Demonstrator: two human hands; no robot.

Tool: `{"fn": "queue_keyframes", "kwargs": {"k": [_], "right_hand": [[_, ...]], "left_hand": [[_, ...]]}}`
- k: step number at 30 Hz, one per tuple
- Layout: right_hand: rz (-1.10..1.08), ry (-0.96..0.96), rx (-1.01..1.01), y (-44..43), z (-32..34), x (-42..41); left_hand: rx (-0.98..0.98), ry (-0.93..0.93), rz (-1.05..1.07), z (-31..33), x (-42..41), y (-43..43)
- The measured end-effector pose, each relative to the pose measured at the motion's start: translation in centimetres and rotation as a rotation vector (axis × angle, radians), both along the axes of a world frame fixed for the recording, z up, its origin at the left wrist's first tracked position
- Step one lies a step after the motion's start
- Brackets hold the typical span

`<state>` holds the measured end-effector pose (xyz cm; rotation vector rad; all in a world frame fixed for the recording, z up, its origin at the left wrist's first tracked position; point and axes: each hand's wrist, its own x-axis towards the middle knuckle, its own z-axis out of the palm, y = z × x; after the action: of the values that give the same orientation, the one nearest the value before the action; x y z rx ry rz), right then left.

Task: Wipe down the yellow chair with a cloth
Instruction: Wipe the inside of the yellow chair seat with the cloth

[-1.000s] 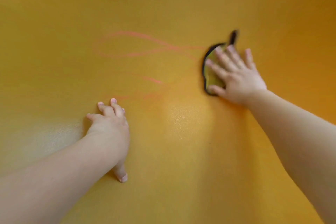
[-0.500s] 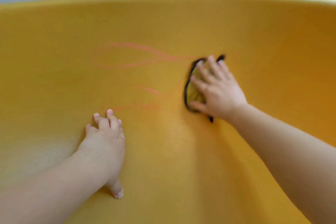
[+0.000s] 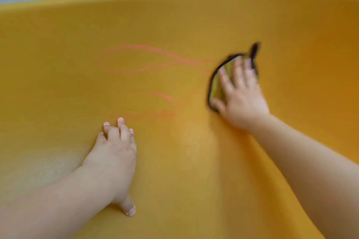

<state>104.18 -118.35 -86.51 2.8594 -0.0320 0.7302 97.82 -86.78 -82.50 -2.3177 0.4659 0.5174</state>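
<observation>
Yellow chair (image 3: 174,25) surface, cloth (image 3: 216,87) pressed under right hand (image 3: 242,101), grip spread flat, left hand (image 3: 114,153) relaxed on chair.

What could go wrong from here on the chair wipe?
1. The small yellow-green cloth with black edging lies under the flat fingers of the right hand, not gripped, so it may slip or bunch.
2. The cloth covers only the right end of the pink scribble lines on the textured yellow chair; short strokes may miss the rest.
3. The left hand rests just below the lowest pink smear, likely in the cloth's way.
</observation>
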Motion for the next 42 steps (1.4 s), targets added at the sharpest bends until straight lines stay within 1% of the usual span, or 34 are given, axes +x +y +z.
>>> {"fn": "queue_keyframes", "kwargs": {"k": [1, 3, 4, 5, 6, 7, 9, 11, 12, 13, 14, 17, 19, 21, 22, 23, 25, 27, 28, 29, 30, 31, 33, 34, 36, 37, 38, 39, 41, 42], "right_hand": [[-0.139, -0.033, 0.088, -0.9, 1.5, 1.0], [-0.304, -0.105, 0.24, 0.3, 3.3, 2.5], [-0.323, -0.121, 0.305, 2.0, 3.4, 3.1], [-0.286, -0.106, 0.337, 4.0, 3.0, 3.3], [-0.181, -0.067, 0.319, 6.2, 2.1, 3.1], [-0.026, -0.019, 0.259, 8.3, 0.7, 2.3], [0.325, 0.089, 0.091, 11.5, -2.7, -0.3], [0.556, 0.195, -0.057, 11.1, -4.3, -2.1], [0.611, 0.205, -0.116, 9.3, -4.0, -1.7], [0.594, 0.17, -0.148, 7.2, -3.1, -0.6], [0.504, 0.117, -0.138, 4.9, -1.8, 0.4], [0.063, 0.01, 0.04, -0.9, 2.4, 2.4], [-0.13, -0.034, 0.152, -0.1, 2.6, 2.6], [-0.186, -0.037, 0.265, 3.9, 1.3, 2.5], [-0.144, -0.007, 0.277, 6.4, 0.5, 2.1], [-0.049, 0.045, 0.249, 8.7, -0.7, 1.1], [0.283, 0.198, 0.108, 12.6, -3.4, -2.1], [0.54, 0.353, -0.036, 13.0, -4.7, -5.3], [0.617, 0.397, -0.095, 11.6, -4.5, -5.5], [0.626, 0.392, -0.139, 9.5, -3.7, -4.8], [0.558, 0.369, -0.153, 7.1, -2.8, -3.8], [0.425, 0.332, -0.132, 4.5, -1.7, -2.7], [0.065, 0.223, -0.031, -0.3, 0.6, -1.6], [-0.096, 0.166, 0.047, -1.4, 1.2, -1.7], [-0.304, 0.114, 0.238, 0.0, 0.5, -2.1], [-0.341, 0.144, 0.328, 2.3, -0.2, -2.3], [-0.307, 0.198, 0.365, 4.9, -1.1, -2.8], [-0.203, 0.265, 0.332, 7.5, -2.1, -3.6], [0.151, 0.45, 0.168, 10.9, -4.0, -6.6], [0.319, 0.545, 0.092, 10.9, -4.3, -8.2]], "left_hand": [[-0.003, 0.003, 0.002, 0.0, 0.0, 0.0], [-0.009, 0.013, 0.008, 0.0, 0.0, -0.2], [-0.007, 0.016, 0.008, 0.0, 0.0, -0.3], [-0.003, 0.016, 0.007, 0.1, 0.0, -0.3], [0.002, 0.014, 0.005, 0.1, 0.0, -0.3], [0.004, 0.012, 0.005, 0.1, 0.0, -0.3], [-0.003, 0.008, 0.009, 0.0, 0.0, -0.3], [-0.01, 0.004, 0.003, 0.0, 0.1, -0.3], [-0.014, 0.002, -0.001, 0.0, 0.1, -0.3], [-0.02, 0.002, -0.002, 0.0, 0.0, -0.2], [-0.025, 0.004, -0.002, 0.0, 0.0, -0.2], [-0.038, 0.008, -0.008, 0.1, 0.1, -0.1], [-0.045, 0.014, -0.009, 0.0, 0.1, 0.0], [-0.042, 0.016, -0.002, 0.0, 0.1, 0.0], [-0.035, 0.014, 0.005, 0.1, 0.1, 0.1], [-0.03, 0.011, 0.005, 0.1, 0.1, 0.0], [-0.015, -0.001, 0.011, 0.3, 0.1, 0.3], [-0.022, -0.005, 0.012, 0.4, 0.0, 0.1], [-0.029, -0.005, 0.014, 0.5, -0.1, 0.0], [-0.037, -0.004, 0.019, 0.5, -0.2, -0.1], [-0.043, -0.004, 0.026, 0.6, -0.3, -0.3], [-0.047, -0.004, 0.033, 0.7, -0.4, -0.4], [-0.053, -0.002, 0.043, 0.9, -0.5, -0.8], [-0.051, -0.001, 0.047, 0.9, -0.5, -1.0], [-0.043, 0.003, 0.062, 0.9, -0.5, -1.4], [-0.038, 0.005, 0.07, 0.9, -0.4, -1.5], [-0.034, 0.005, 0.079, 0.8, -0.4, -1.6], [-0.03, 0.004, 0.086, 0.8, -0.4, -1.7], [-0.019, -0.005, 0.099, 0.7, -0.3, -1.9], [-0.015, -0.011, 0.108, 0.7, -0.2, -1.9]]}}
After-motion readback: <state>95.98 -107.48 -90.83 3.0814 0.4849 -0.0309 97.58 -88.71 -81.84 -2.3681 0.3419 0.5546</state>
